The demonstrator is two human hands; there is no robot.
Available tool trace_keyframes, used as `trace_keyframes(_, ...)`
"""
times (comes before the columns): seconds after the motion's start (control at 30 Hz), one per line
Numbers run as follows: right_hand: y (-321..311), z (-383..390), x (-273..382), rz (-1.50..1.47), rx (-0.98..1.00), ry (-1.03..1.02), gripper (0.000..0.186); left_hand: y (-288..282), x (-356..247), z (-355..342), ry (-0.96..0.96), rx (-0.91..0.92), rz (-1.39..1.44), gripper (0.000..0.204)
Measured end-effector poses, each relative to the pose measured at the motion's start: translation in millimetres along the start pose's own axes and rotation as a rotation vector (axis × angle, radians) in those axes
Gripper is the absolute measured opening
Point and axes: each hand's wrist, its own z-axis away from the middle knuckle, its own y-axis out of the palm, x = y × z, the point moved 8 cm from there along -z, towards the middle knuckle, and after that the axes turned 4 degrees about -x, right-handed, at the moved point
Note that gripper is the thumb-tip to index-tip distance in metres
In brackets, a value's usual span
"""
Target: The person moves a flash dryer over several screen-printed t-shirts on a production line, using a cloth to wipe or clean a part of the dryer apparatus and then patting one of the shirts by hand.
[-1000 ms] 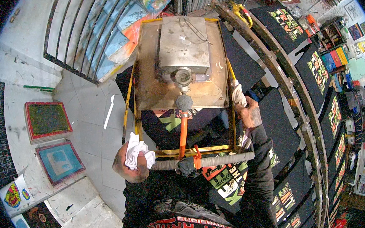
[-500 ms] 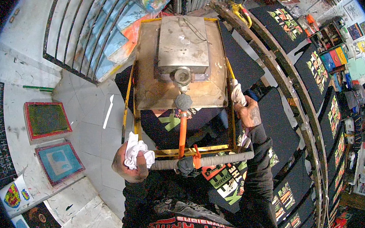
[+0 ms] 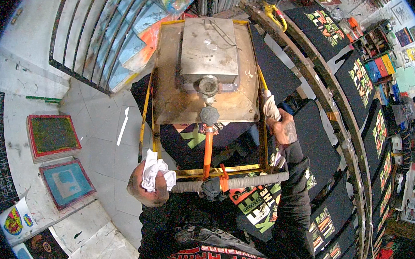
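My left hand [image 3: 146,193] is closed around a bunched white cloth [image 3: 153,170], at the near left corner of a yellow metal frame [image 3: 216,171]. On the frame's right side, my right hand [image 3: 284,128] grips another white cloth [image 3: 269,104]. Inside the frame sits a wide, stained metal hood [image 3: 168,101] with a box-shaped metal housing [image 3: 207,45] on top. A pipe fitting and an orange hose [image 3: 208,151] run from it toward me. A wrapped grey bar [image 3: 256,179] crosses the frame's near end. Below the hood, a black printed shirt [image 3: 193,138] partly shows.
Curved dark rails [image 3: 320,90] sweep along the right, beside several black printed shirts [image 3: 360,74]. A barred metal rack [image 3: 97,50] stands at the far left. Two framed screens, one red-edged [image 3: 54,134] and one blue [image 3: 68,185], lean at the left wall. Grey floor tiles [image 3: 103,124] lie between.
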Motion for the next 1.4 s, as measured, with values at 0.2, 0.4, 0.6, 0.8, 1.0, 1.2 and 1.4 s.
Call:
trace_keyframes(0.2, -3, 1, 1, -0.016, -0.060, -0.038, 0.042, 1, -5, 0, -0.037, 0.008, -0.004, 0.051)
trace_keyframes(0.4, 0, -2, -14, -0.023, 0.017, 0.068, 0.035, 2, -7, -2, -0.070, -0.002, 0.022, 0.046)
trace_keyframes(0.6, 0, 0, -8, -0.024, 0.036, 0.088, 0.034, 2, 0, 1, -0.022, 0.012, 0.010, 0.054)
trace_keyframes(0.8, -1, 1, -2, -0.041, 0.036, 0.081, 0.034, 3, -5, -1, -0.035, 0.005, 0.021, 0.054)
trace_keyframes(1.0, 2, -2, -20, -0.057, 0.021, 0.083, 0.035, 1, 3, 2, -0.009, 0.003, 0.006, 0.051)
trace_keyframes(1.2, 1, -4, -27, -0.002, 0.016, 0.096, 0.043, 3, -1, 1, -0.016, 0.027, 0.010, 0.049)
trace_keyframes(1.4, 2, -1, -18, 0.010, 0.043, 0.130, 0.045, 2, -3, 2, -0.037, 0.039, 0.033, 0.046)
